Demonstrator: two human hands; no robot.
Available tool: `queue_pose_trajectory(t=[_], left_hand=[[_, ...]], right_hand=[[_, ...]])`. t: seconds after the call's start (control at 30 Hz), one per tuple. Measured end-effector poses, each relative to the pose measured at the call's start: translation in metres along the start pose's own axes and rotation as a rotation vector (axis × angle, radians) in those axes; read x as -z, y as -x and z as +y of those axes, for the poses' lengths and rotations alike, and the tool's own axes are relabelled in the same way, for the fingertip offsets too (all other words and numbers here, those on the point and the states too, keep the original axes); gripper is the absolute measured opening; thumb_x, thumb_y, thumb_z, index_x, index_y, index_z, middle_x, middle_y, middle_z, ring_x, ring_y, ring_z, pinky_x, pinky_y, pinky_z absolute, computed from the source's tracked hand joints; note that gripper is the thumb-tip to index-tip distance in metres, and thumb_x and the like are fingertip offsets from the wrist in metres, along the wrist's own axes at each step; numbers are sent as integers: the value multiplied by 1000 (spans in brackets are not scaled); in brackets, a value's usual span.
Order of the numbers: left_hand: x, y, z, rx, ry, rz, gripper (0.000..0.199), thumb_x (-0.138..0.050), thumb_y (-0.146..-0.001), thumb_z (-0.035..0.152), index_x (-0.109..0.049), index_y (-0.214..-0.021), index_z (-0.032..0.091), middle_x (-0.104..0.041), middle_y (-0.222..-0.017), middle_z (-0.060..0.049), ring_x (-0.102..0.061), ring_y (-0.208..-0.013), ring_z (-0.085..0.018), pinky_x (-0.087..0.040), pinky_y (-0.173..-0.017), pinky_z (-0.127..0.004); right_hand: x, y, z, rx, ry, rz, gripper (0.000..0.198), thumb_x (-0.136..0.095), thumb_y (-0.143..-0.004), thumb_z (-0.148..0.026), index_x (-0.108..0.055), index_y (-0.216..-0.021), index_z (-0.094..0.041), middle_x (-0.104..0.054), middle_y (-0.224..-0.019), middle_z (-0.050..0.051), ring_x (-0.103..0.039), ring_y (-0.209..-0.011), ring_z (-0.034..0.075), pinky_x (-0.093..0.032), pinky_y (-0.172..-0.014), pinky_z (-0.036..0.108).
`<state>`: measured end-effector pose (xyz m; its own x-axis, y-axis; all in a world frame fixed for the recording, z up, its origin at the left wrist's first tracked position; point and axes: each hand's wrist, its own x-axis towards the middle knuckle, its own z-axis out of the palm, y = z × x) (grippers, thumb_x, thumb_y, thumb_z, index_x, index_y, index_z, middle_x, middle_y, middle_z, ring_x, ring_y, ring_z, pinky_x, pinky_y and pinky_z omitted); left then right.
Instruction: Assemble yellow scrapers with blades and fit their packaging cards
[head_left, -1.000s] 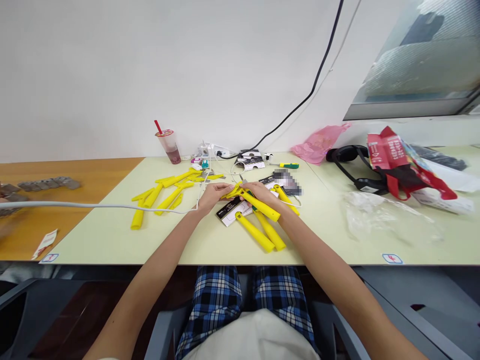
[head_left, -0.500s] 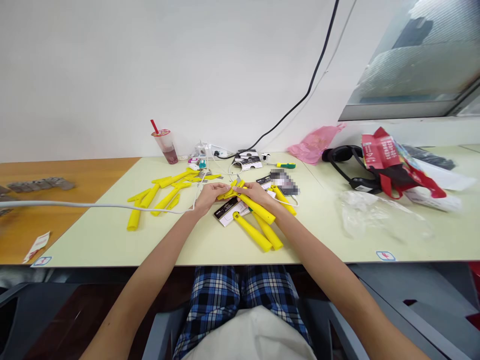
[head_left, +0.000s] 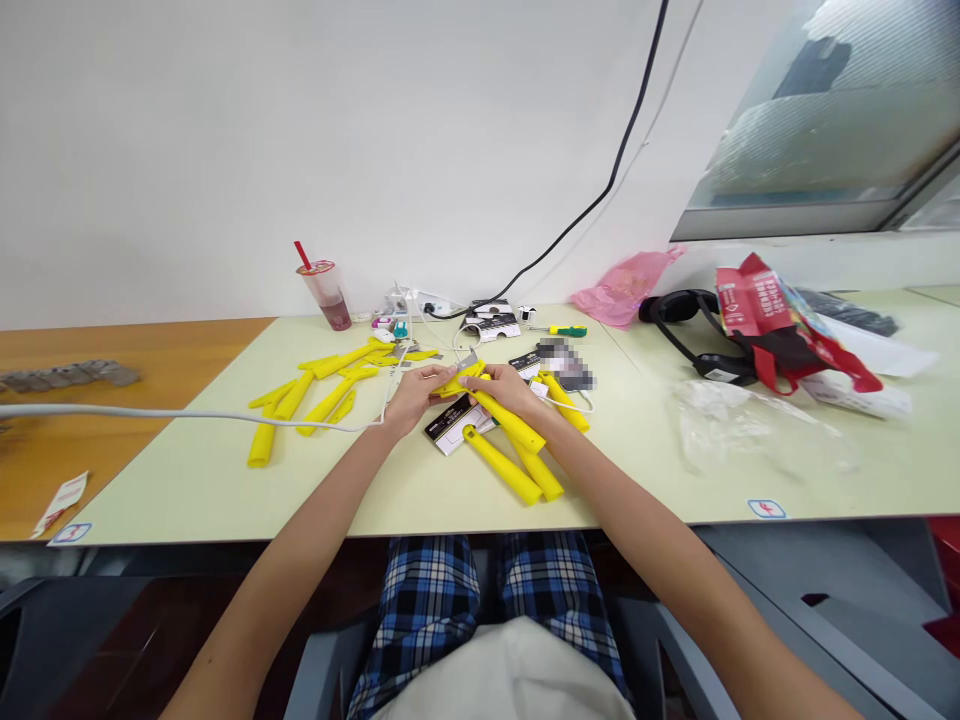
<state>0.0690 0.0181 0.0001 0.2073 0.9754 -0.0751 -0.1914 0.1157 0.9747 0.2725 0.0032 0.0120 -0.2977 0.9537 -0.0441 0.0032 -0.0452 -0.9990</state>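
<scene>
Both my hands are together over the middle of the table on a yellow plastic piece with a thin grey metal tip sticking up from it. My left hand pinches its left side with closed fingers. My right hand grips the other side, its thumb on top. Just below the right hand lie several yellow tube-like handles, partly under the hand. A black-and-white printed card sits beneath my hands. To the left are more yellow handles and flat yellow parts.
A cup with a red straw stands by the wall, near a power strip. A green-and-yellow screwdriver, pink bag, black headset and clear plastic bag lie rightward. A white cable crosses the left.
The yellow piece in my hands has turned and shows a broader face, with my right thumb now lying across it. My view has shifted slightly; the other things stay in place.
</scene>
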Motion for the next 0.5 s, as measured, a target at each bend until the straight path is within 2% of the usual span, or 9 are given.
queue_pose_trajectory(t=[0.17,0.33,0.5], left_hand=[[0,2,3,-10,24,-28,40,-96,-76,48,-83,-95,15,-80,-105,-10,-73,-100,-21,-65,-95,-38],[2,3,3,59,75,-85,31,-90,-85,39,-84,-103,14,-79,-110,-10,-73,-103,-21,-65,-95,-35],[2,0,-1,86,124,-65,29,-89,-86,40,-82,-99,14,-78,-104,-9,-73,-99,-20,-65,-95,-34]], right_hand=[[0,1,0,21,8,-3,43,-92,-74,-55,-72,-87,-19,-72,-64,-2,-55,-45,12,-45,-43,23],[-1,2,1,46,11,-54,44,-92,-74,-55,-72,-90,-19,-72,-65,-2,-54,-47,11,-45,-46,23],[-3,1,4,50,27,-55,46,-90,-76,-57,-71,-92,-19,-71,-64,-2,-53,-46,11,-41,-44,23]])
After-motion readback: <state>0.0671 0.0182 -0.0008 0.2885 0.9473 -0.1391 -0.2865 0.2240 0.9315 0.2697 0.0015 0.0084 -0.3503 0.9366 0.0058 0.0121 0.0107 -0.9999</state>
